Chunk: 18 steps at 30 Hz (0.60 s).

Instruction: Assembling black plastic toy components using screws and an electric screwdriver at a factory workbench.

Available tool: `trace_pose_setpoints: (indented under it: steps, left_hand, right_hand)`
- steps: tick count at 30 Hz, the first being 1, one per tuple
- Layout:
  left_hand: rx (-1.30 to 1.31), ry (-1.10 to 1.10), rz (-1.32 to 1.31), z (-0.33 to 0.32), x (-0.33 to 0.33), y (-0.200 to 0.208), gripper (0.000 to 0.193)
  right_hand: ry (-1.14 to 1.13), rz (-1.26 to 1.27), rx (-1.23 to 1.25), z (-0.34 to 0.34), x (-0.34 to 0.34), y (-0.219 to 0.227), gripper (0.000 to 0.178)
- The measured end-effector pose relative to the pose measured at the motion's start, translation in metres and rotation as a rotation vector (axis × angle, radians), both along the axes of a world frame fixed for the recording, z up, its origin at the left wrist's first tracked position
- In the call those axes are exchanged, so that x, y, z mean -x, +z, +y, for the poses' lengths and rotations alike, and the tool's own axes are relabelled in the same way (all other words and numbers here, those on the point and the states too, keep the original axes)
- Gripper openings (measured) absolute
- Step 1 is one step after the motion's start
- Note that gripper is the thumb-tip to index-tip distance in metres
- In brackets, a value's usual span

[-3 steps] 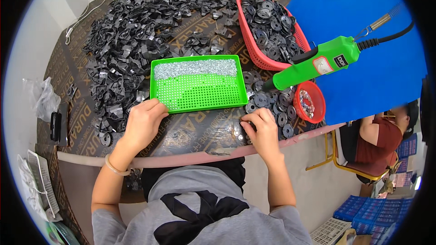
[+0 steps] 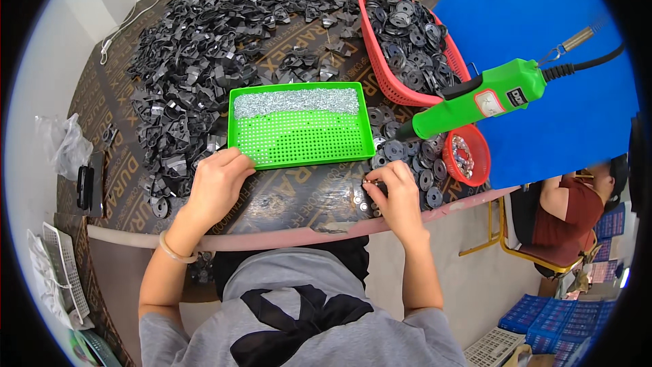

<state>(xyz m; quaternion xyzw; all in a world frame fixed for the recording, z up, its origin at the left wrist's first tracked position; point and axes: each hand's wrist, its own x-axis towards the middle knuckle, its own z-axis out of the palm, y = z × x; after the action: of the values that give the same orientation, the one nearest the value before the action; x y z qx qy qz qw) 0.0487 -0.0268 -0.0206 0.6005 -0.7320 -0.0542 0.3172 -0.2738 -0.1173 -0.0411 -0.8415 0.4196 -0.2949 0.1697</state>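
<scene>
A shallow green tray [image 2: 309,137] with a grid of holes lies on the table, with a heap of small silvery metal pieces [image 2: 297,101] along its far side. My left hand [image 2: 221,180] is closed at the tray's near left corner, fingertips over its rim. Right of the tray's near edge, my right hand [image 2: 396,194] pinches a small metal piece [image 2: 367,182] between thumb and fingers, low over the tabletop. Several small round metal pieces [image 2: 363,207] lie beside that thumb. Black discs [image 2: 426,179] with centre holes are spread just beyond the right hand.
A green electric screwdriver [image 2: 468,110] hangs from a spring above the discs. Behind it stands a red basket [image 2: 388,81] of black discs; a red bowl [image 2: 482,153] holds small shiny parts. Black angular parts [image 2: 183,88] cover the table's left and back. A person [image 2: 570,207] sits at right.
The whole view has shifted slightly to the right. Both hands keep nearly the same places, and a small piece now shows at my right fingertips.
</scene>
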Motion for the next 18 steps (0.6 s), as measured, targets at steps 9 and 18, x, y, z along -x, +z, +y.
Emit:
trace_pose_setpoints:
  steps: [9, 18]
  left_hand:
    - [0.083, 0.253, 0.111, 0.023, 0.006, 0.007, 0.033]
    - [0.177, 0.526, -0.021, 0.079, -0.028, 0.008, 0.018]
  right_hand:
    - [-0.134, -0.198, -0.203, 0.013, 0.018, 0.024, 0.015]
    - [-0.153, -0.043, -0.157, 0.029, 0.03, 0.031, 0.022]
